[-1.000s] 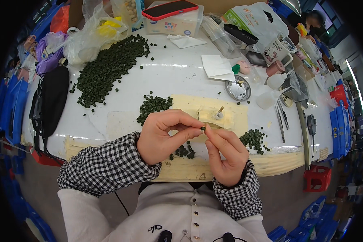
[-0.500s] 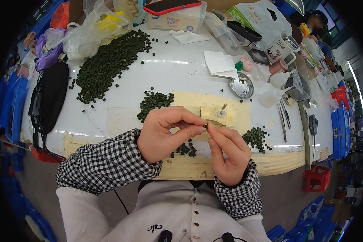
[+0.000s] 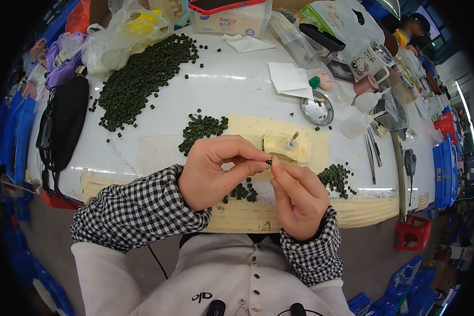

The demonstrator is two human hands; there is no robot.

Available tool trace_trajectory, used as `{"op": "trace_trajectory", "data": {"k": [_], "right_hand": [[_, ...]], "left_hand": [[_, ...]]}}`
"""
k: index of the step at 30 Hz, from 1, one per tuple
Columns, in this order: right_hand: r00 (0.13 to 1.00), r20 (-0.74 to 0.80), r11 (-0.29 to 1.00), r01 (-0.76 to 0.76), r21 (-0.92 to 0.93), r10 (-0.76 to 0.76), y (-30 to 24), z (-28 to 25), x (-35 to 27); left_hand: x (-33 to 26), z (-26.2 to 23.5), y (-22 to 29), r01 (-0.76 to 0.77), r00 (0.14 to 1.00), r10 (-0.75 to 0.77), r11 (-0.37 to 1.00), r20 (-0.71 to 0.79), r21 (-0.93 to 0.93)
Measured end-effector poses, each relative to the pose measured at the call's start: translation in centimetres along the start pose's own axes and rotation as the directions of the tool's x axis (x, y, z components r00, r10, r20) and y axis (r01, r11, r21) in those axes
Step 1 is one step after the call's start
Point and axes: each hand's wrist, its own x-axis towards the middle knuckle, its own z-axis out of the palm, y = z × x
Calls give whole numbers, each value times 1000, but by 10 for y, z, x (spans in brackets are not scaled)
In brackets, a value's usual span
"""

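"Dark green piece (image 3: 269,161), tiny and stubby, almost black on its shaded side. Is that how you see it?"

"Yes, though fingertips cover most of it, so its full outline is hidden."

"Where is it exactly?"

"Between the two hands, above the near part of the white table (image 3: 237,100), just on the body side of a cream block (image 3: 287,146)."

"And what are the hands doing?"

"The left hand (image 3: 210,171) pinches it between thumb and forefinger. The right hand (image 3: 302,205) meets it with a fingertip, its thumb bent lower down; I can't tell whether that hand grips it too."

"Which way does it point?"

"Can't tell. What shows is too small and about as wide as tall, so no long axis can be made out."

"Any similar ones?"

"Plenty of small dark green pieces: a big heap (image 3: 142,81) at far left, a smaller pile (image 3: 203,130) beyond the left hand."
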Motion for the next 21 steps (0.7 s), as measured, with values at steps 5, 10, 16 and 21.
{"op": "trace_trajectory", "data": {"k": [5, 10, 16, 21], "right_hand": [[1000, -2, 1000, -4, -5, 4, -1, 0, 0], [999, 0, 999, -46, 2, 46, -3, 1, -1], [995, 6, 995, -102, 4, 102, -5, 1, -3], [963, -245, 994, -111, 21, 113, -7, -35, 1]], "left_hand": [[0, 0, 0, 34, 999, -34, 999, 1, -10], [0, 0, 0, 30, 1000, -30, 1000, -3, -2], [2, 0, 0, 51, 999, -51, 999, 1, -17], [0, -1, 2, 30, 999, -30, 999, 17, 17]]}}
